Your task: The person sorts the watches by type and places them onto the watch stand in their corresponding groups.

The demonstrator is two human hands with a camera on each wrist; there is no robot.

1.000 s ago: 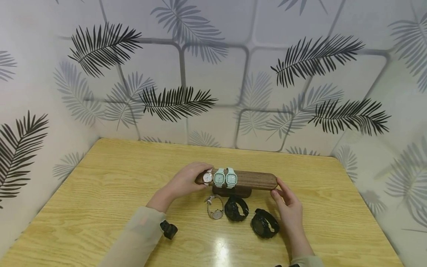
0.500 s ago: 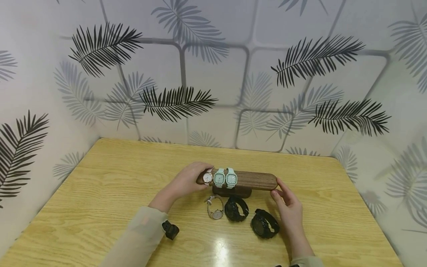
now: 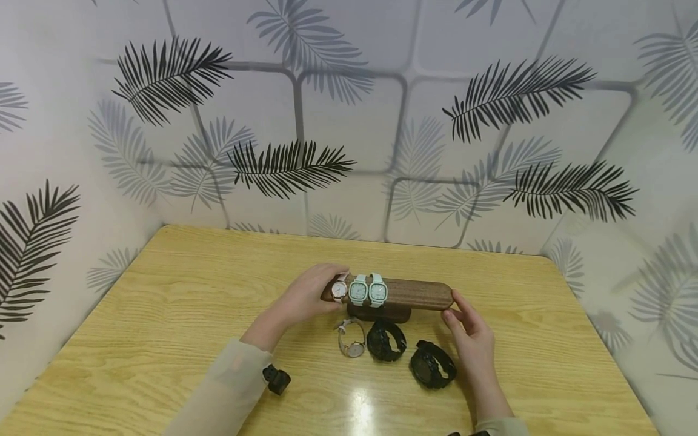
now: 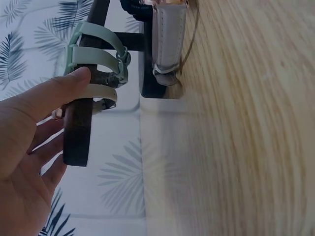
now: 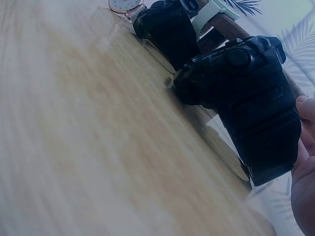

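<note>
A dark wooden watch stand (image 3: pixel 418 295) carries a small white-strapped watch (image 3: pixel 339 290) near its left end. Beside that are two mint-green watches, one left (image 3: pixel 358 292) and one right (image 3: pixel 378 292). My left hand (image 3: pixel 303 295) grips the bar's left end, thumb in front by the white strap and fingers behind, as the left wrist view shows. My right hand (image 3: pixel 474 340) pinches the bar's right end between thumb and fingers. In the right wrist view, a black watch (image 5: pixel 261 113) partly covers the bar and that hand.
On the wooden table (image 3: pixel 191 303), before the stand's base (image 3: pixel 382 313), lie a pale-strapped watch (image 3: pixel 354 349), a black watch (image 3: pixel 382 342) and a second black watch (image 3: pixel 428 366) to the right. A leaf-patterned wall (image 3: pixel 349 206) rises behind.
My left hand and forearm have shifted very slightly at the bar's left end. The right hand, the stand and all the watches stay where they were.
</note>
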